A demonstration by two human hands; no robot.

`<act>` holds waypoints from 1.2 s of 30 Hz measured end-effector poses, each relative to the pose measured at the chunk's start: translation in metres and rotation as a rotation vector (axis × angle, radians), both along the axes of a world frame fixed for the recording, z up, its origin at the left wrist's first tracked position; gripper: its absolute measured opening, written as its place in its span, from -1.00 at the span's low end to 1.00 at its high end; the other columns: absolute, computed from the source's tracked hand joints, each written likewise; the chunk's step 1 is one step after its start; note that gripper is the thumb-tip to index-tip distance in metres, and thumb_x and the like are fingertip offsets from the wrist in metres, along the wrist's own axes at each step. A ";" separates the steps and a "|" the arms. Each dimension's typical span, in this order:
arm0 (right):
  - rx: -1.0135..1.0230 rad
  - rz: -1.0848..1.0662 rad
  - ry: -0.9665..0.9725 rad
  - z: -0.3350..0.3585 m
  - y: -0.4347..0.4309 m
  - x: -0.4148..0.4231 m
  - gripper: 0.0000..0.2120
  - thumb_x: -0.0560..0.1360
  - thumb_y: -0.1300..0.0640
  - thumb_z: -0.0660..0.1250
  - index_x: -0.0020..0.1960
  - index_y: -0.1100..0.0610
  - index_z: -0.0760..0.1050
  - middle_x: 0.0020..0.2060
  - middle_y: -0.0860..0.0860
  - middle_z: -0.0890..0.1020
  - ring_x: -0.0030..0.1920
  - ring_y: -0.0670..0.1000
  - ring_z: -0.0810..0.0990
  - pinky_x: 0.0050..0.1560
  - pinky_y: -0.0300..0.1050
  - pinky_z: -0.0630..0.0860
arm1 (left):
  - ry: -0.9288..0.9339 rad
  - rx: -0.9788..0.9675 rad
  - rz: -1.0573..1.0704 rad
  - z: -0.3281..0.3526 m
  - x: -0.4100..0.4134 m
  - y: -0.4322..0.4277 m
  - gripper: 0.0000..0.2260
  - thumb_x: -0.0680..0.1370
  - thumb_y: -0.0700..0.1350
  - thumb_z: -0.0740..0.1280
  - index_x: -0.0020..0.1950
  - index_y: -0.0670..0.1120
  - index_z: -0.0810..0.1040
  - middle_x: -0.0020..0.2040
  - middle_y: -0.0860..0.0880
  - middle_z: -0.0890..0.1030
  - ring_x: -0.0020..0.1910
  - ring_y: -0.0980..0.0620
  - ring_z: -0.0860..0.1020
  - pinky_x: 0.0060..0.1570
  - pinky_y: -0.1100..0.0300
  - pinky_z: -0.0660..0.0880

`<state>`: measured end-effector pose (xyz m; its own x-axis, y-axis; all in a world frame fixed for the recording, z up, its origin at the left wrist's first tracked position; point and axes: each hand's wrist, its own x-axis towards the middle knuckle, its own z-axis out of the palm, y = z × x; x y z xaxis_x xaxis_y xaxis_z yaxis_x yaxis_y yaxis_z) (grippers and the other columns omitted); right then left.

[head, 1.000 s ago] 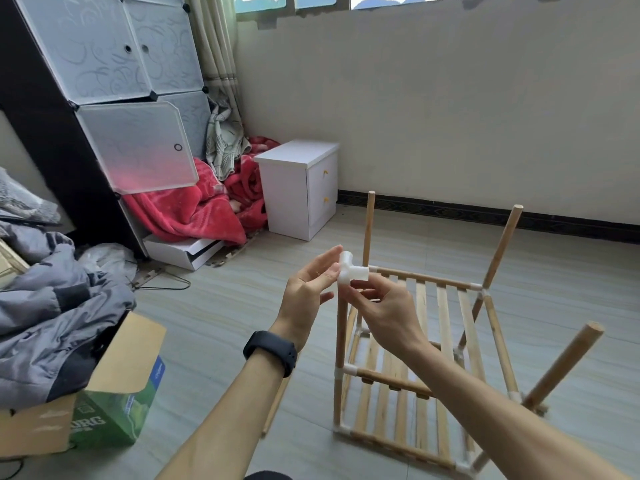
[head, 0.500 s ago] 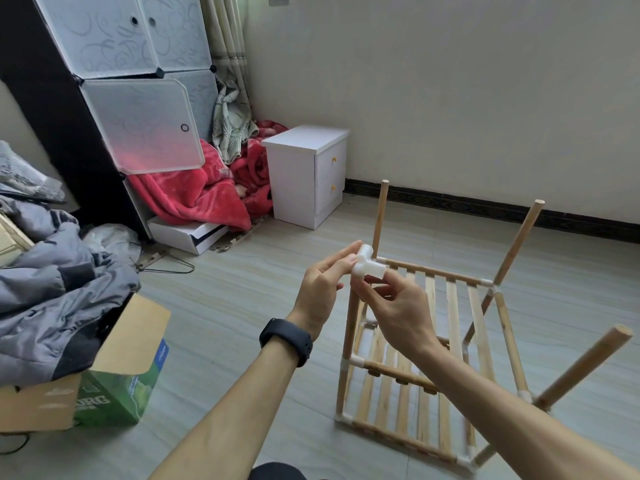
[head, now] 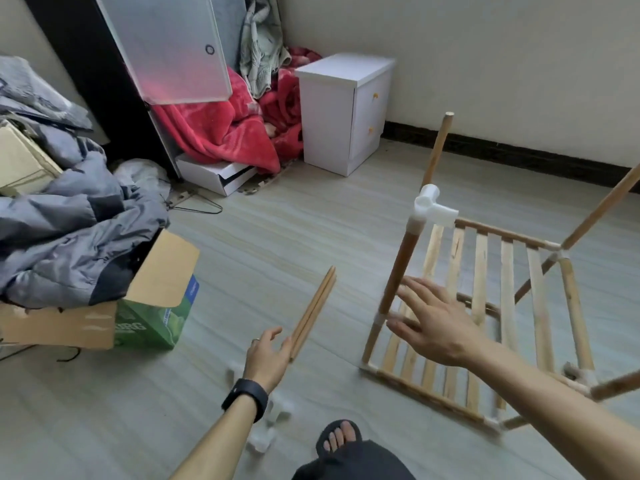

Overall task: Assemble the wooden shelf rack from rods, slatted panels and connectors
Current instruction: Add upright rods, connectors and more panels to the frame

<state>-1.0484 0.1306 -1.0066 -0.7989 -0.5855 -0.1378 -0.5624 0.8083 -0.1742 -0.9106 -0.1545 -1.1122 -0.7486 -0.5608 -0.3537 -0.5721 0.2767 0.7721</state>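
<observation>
Wooden rods [head: 313, 313] lie on floor [head: 277, 237] just beside left hand [head: 268, 358], fingers [head: 275, 332] loose, holding nothing; right hand [head: 433, 329] spread empty by rack [head: 507, 271]; best grip one rod mid-length, seat squarely in white connector [head: 433, 207].

Left hand [head: 268, 358] relaxed and low, right hand [head: 436, 329] splayed palm down (slightly blurred), both empty.

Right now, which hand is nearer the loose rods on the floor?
Left. The left hand is right beside the loose rods; the right hand is further right, at the rack.
</observation>
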 end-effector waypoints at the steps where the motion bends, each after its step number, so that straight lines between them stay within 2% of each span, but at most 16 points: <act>1: 0.029 0.010 0.002 -0.008 0.000 -0.001 -0.17 0.45 -0.55 -0.21 0.63 -0.20 -0.05 0.65 -0.07 -0.08 0.64 0.03 -0.18 0.61 0.17 -0.12 | -0.121 -0.066 -0.003 -0.022 0.013 -0.007 -0.61 0.62 0.05 0.29 0.43 0.03 0.42 0.38 -0.12 0.42 0.31 -0.10 0.43 0.20 0.10 0.40; 3: 0.075 0.028 0.001 -0.024 -0.001 -0.001 -0.22 0.47 -0.51 -0.27 0.62 -0.23 -0.11 0.65 -0.05 -0.16 0.63 0.05 -0.26 0.60 0.18 -0.19 | -0.316 -0.155 -0.027 -0.059 0.042 -0.014 -0.59 0.61 0.02 0.28 0.45 0.05 0.38 0.40 -0.13 0.37 0.36 -0.14 0.37 0.25 0.06 0.38; 5: 0.098 0.029 0.047 -0.039 -0.003 0.003 -0.25 0.50 -0.45 -0.30 0.63 -0.20 -0.14 0.66 -0.04 -0.10 0.64 0.08 -0.20 0.62 0.20 -0.08 | -0.441 -0.202 -0.081 -0.084 0.068 -0.015 -0.58 0.60 0.08 0.28 0.46 0.09 0.36 0.41 -0.09 0.34 0.39 -0.12 0.34 0.28 0.06 0.39; 8: 0.075 -0.001 0.092 -0.051 -0.005 0.005 -0.30 0.56 -0.41 -0.27 0.64 -0.18 -0.09 0.65 -0.06 0.00 0.64 0.08 -0.13 0.61 0.19 0.03 | -0.540 -0.250 -0.221 -0.109 0.092 -0.007 -0.53 0.55 0.17 0.30 0.44 0.16 0.33 0.41 -0.01 0.29 0.39 -0.05 0.35 0.22 0.12 0.43; 10: 0.062 0.004 0.094 -0.055 -0.005 0.003 -0.33 0.59 -0.40 -0.24 0.64 -0.18 -0.05 0.65 -0.08 0.07 0.64 0.08 -0.09 0.61 0.20 0.05 | -0.580 -0.264 -0.271 -0.120 0.103 0.000 -0.55 0.54 0.15 0.30 0.42 0.19 0.32 0.37 0.00 0.27 0.35 -0.03 0.37 0.13 0.16 0.45; 15: 0.077 0.003 0.101 -0.063 -0.005 0.000 -0.32 0.57 -0.45 -0.17 0.62 -0.21 -0.08 0.63 -0.11 0.12 0.65 0.08 -0.10 0.60 0.18 0.00 | -0.636 -0.327 -0.263 -0.144 0.112 0.010 -0.80 0.64 -0.06 0.22 0.27 -0.02 0.38 0.31 -0.08 0.38 0.26 -0.09 0.43 0.19 0.06 0.47; 18: 0.090 0.020 0.112 -0.064 -0.002 -0.003 -0.28 0.56 -0.42 -0.06 0.62 -0.18 -0.14 0.62 -0.08 0.17 0.65 0.11 -0.08 0.59 0.18 -0.03 | -0.642 -0.308 -0.287 -0.140 0.101 0.019 -0.75 0.66 0.05 0.18 0.23 -0.06 0.46 0.27 -0.11 0.46 0.23 -0.12 0.50 0.17 0.05 0.49; 20: 0.092 0.024 0.106 -0.064 0.001 -0.003 -0.26 0.56 -0.38 0.02 0.62 -0.16 -0.13 0.62 -0.08 0.18 0.65 0.11 -0.07 0.59 0.17 -0.01 | -0.638 -0.324 -0.328 -0.131 0.090 0.028 -0.75 0.66 0.02 0.17 0.24 -0.05 0.48 0.27 -0.09 0.50 0.21 -0.11 0.52 0.14 0.05 0.50; 22: 0.089 0.022 0.088 -0.063 0.004 -0.004 -0.25 0.56 -0.37 0.06 0.63 -0.14 -0.12 0.62 -0.08 0.17 0.64 0.11 -0.09 0.59 0.17 -0.02 | -0.641 -0.321 -0.338 -0.124 0.084 0.036 -0.73 0.65 -0.04 0.16 0.32 -0.05 0.43 0.31 -0.09 0.49 0.24 -0.12 0.52 0.16 0.03 0.49; 24: 0.091 0.024 0.058 -0.061 0.003 -0.003 -0.22 0.55 -0.37 0.09 0.64 -0.12 -0.11 0.62 -0.07 0.16 0.64 0.11 -0.11 0.59 0.18 -0.05 | -0.662 -0.301 -0.341 -0.119 0.085 0.038 -0.60 0.62 -0.04 0.20 0.46 -0.05 0.28 0.36 -0.11 0.46 0.27 -0.15 0.51 0.19 -0.01 0.49; 27: 0.080 0.053 0.041 -0.059 0.004 0.001 -0.19 0.54 -0.35 0.14 0.64 -0.11 -0.12 0.62 -0.06 0.17 0.64 0.12 -0.12 0.59 0.20 -0.03 | -0.649 -0.301 -0.390 -0.115 0.092 0.038 -0.50 0.62 -0.04 0.21 0.52 0.12 0.13 0.35 -0.11 0.46 0.22 -0.16 0.54 0.15 -0.01 0.49; 30: 0.094 0.098 0.035 -0.057 0.009 0.002 -0.16 0.54 -0.34 0.16 0.64 -0.10 -0.16 0.62 -0.05 0.16 0.64 0.14 -0.16 0.60 0.21 -0.05 | -0.622 -0.344 -0.498 -0.117 0.089 0.042 -0.60 0.64 -0.01 0.19 0.47 0.20 0.26 0.37 -0.03 0.49 0.20 -0.10 0.56 0.12 0.05 0.49; 33: 0.110 0.127 0.019 -0.057 0.012 -0.001 -0.14 0.54 -0.34 0.17 0.64 -0.08 -0.17 0.62 -0.04 0.14 0.64 0.14 -0.20 0.60 0.22 -0.08 | -0.622 -0.337 -0.504 -0.122 0.082 0.046 -0.73 0.66 0.02 0.18 0.35 0.04 0.41 0.30 -0.05 0.56 0.17 -0.11 0.57 0.10 0.07 0.49; 36: 0.094 0.136 0.012 -0.059 0.014 -0.002 -0.13 0.52 -0.31 0.19 0.64 -0.10 -0.19 0.62 -0.05 0.16 0.63 0.13 -0.22 0.59 0.21 -0.11 | -0.598 -0.296 -0.468 -0.114 0.069 0.049 -0.71 0.66 0.07 0.18 0.30 -0.03 0.46 0.23 -0.07 0.59 0.16 -0.10 0.58 0.10 0.06 0.51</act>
